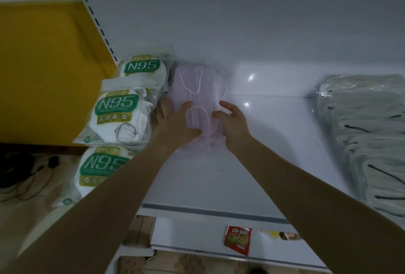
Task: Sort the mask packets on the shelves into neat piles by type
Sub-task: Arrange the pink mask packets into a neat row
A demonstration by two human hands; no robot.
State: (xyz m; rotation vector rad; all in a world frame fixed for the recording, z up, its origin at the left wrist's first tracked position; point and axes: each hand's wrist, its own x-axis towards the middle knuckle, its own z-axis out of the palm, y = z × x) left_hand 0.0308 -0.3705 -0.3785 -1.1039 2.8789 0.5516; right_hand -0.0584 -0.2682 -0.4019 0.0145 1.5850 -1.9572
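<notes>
White glossy shelf of a metal rack, with a yellow wall off to its left. Near the back of it, both hands clasp the lilac mask packets, a small stack in clear wrap lying flat with its long side running front to back. The left hand grips the stack's near left edge, thumb laid over the top face. The right hand holds the near right edge, fingers bent against the wrap. Just beside the stack on the left, three N95 packets lie in a row from back to front. Well apart on the right sits a pile of white mask packets. On the lower shelf lies a red sachet.
</notes>
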